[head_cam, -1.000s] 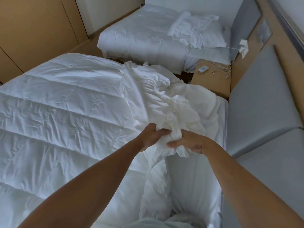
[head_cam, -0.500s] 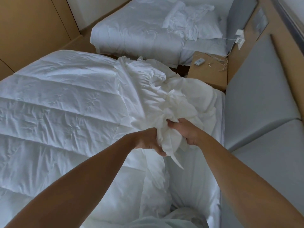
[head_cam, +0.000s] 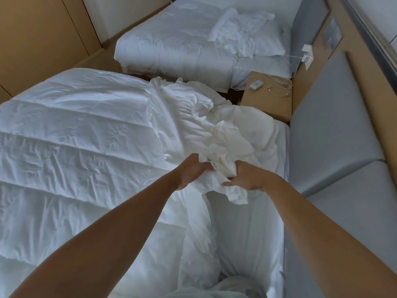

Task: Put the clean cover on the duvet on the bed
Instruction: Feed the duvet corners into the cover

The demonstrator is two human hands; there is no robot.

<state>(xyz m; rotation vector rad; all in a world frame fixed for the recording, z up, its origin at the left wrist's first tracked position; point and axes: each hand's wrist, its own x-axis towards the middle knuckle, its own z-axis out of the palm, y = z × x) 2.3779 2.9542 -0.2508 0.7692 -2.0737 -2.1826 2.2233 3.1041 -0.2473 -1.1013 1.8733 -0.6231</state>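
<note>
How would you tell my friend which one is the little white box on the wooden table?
Start at the far bed. The wooden bedside table stands at its near side, and on top lies the little white box: a solid block, unlike the loose thin cable coiled beside it.

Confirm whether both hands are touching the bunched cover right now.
Touching. The head view shows the left hand and right hand each gripping the bunched cover, fabric wadded between them.
</note>
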